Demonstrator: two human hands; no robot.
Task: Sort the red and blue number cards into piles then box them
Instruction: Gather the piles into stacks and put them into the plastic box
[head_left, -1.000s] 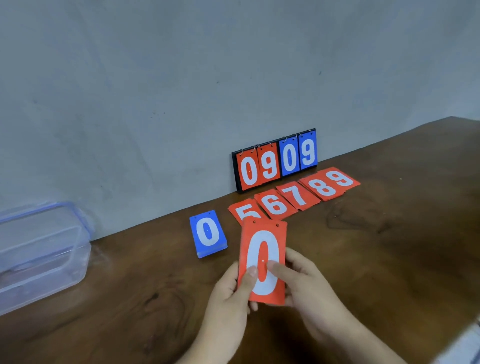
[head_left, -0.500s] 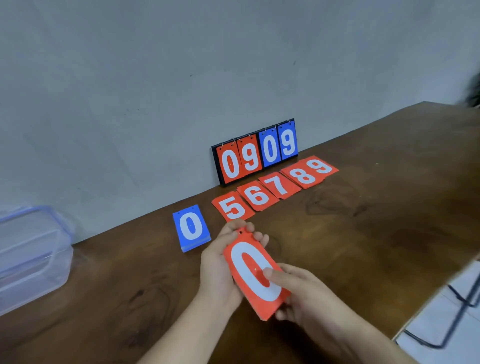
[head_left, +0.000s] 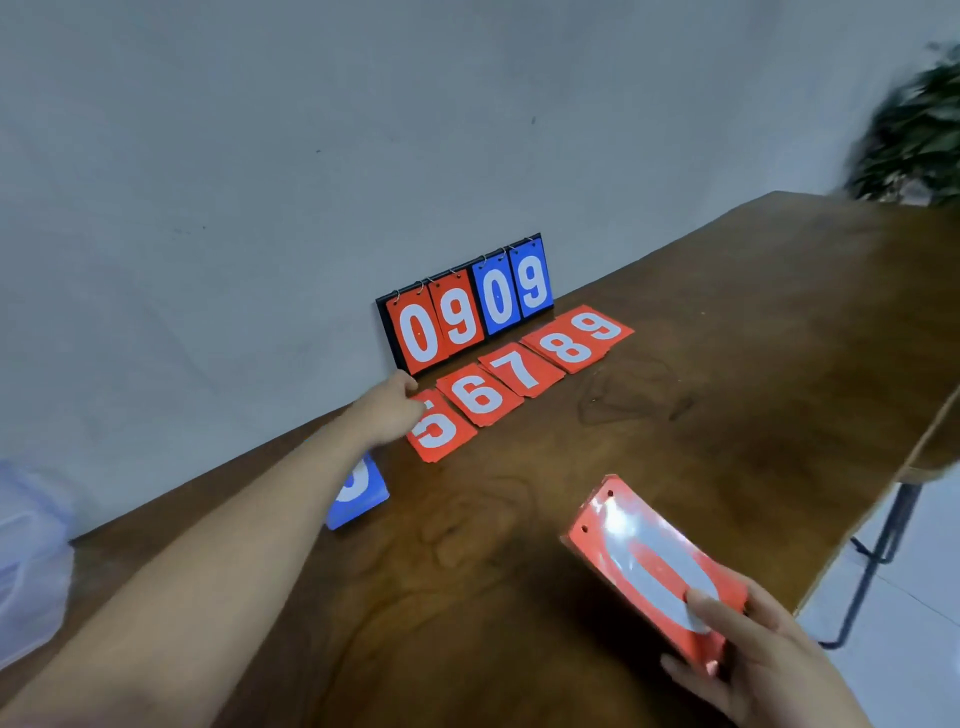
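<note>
Red number cards (head_left: 519, 369) lie in a row on my worktop (head_left: 727, 415). My left hand (head_left: 387, 410) covers the 5 card's (head_left: 441, 431) corner, grip unclear, probably to collect it. My right hand (head_left: 753, 654) pinches the red stack (head_left: 639, 561), ready to receive it.

Five flat red cards (head_left: 480, 396), one blue (head_left: 363, 491)

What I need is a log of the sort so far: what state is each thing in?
left hand: stretched out at the red 5 card; grip unclear.
right hand: holds the red stack.
red stack: tilted, off the table, 0 on top.
red 5 card: flat on the table.
cards 6 to 9: flat, in a row.
blue card: flat, partly behind the forearm.
scoreboard: upright, showing 0909.
box: blurred, lid unclear.
</note>
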